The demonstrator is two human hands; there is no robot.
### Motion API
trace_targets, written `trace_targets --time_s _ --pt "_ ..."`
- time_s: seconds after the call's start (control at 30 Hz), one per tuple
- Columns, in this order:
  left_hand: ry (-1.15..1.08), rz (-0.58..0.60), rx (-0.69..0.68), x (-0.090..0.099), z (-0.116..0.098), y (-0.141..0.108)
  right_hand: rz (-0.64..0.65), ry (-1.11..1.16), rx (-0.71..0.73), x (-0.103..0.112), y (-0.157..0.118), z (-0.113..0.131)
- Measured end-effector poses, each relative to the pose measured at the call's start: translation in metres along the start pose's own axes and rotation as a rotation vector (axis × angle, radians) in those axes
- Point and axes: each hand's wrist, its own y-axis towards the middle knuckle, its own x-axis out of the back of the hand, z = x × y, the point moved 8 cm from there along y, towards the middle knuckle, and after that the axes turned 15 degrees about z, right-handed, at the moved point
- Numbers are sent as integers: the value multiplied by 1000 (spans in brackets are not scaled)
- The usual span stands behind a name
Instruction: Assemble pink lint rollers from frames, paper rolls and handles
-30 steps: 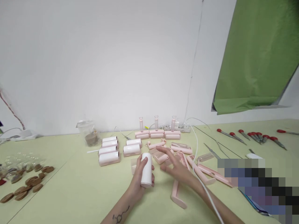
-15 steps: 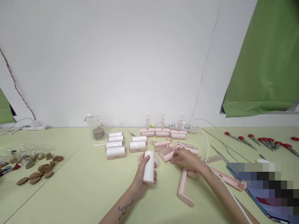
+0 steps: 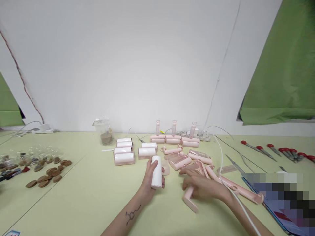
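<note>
A white lint roller refill (image 3: 157, 172) stands nearly upright in my left hand (image 3: 149, 179), which is wrapped round it with the thumb across its front. Over the pink parts, my right hand (image 3: 200, 185) has its fingers curled down on a pink lint roller handle (image 3: 190, 200) with an angled end. Motion blurs this hand and it hides the upper part of the handle. Beyond it lie several loose pink roller parts and covers, among them a curved cover (image 3: 180, 163). A long pink piece (image 3: 246, 192) lies right of the right wrist.
Several white rolls (image 3: 124, 159) lie in two columns at centre left. Pink lint rollers (image 3: 173, 140) with upright handles line the wall. A white cable (image 3: 221, 160) crosses my right forearm. Tweezers (image 3: 235, 163), red-capped tools (image 3: 265, 153), wooden discs (image 3: 43, 181) and a bagged cup (image 3: 105, 136) are around.
My right hand has moved from the pile of pink parts towards me, onto the angled handle, which has shifted left. My left hand still holds the white refill. The view has turned slightly left.
</note>
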Motion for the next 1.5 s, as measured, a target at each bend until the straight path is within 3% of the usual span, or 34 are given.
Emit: trace_targets --time_s 0.1,0.23,0.33,0.43,0.5,0.7,1.0,1.17,1.3,1.4,1.5 --pt "7 -36 -38 3 -5 0 -149 37 101 19 5 11" --pt "14 -104 -88 8 -7 -2 -459 220 57 52 7 8" --pt "26 -144 -114 10 -7 -4 -596 478 72 57 11 8" --pt "49 -201 -162 12 -8 -9 -504 800 237 41 24 23" --pt "60 -242 -188 14 -8 -12 -448 895 282 27 28 34" --pt "53 -173 -132 2 2 -13 -440 926 283 3 25 55" --pt "53 -112 -86 -7 7 -15 -541 938 265 -8 24 53" --pt "76 -19 -63 -14 7 -13 -608 866 253 -16 27 46" --pt "136 40 -65 -16 2 -9 -635 654 133 -6 23 37" --pt "234 100 -38 -17 -2 -5 -541 543 109 6 16 32" --pt "492 222 -1 -22 -3 -5 -396 440 149 13 0 32"
